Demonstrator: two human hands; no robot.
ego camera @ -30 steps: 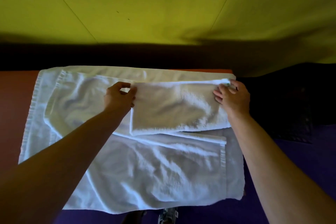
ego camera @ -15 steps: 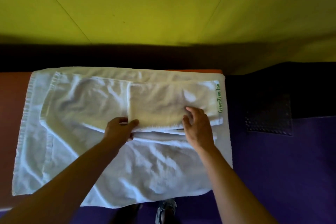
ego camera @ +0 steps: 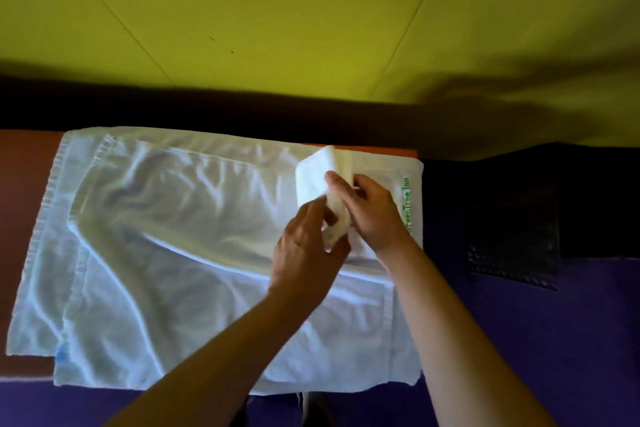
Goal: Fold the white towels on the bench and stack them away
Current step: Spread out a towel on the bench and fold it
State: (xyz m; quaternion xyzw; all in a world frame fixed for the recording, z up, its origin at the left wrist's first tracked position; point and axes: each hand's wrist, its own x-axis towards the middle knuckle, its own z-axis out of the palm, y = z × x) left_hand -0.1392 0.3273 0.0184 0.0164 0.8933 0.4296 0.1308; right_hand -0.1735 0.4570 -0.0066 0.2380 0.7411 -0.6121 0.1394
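Note:
A small folded white towel [ego camera: 313,177] with green lettering on its right end lies on the right part of the spread towels. Its left half stands lifted and turned over toward the right. My left hand [ego camera: 304,246] holds the near edge of that lifted flap. My right hand [ego camera: 372,210] lies on the towel's right half, its fingers curled around the fold line. Beneath them, larger white towels [ego camera: 166,225] lie spread and wrinkled over the orange-brown bench [ego camera: 24,163].
A yellow-green wall [ego camera: 311,17] rises behind the bench, with a dark gap along its base. To the right stands a dark object with a perforated panel [ego camera: 512,246]. Purple floor [ego camera: 554,340] runs along the near side and right.
Both hands left the near edge of the small towel. My left hand has lifted its left half and swung it rightward; my right hand moved up onto the fold line.

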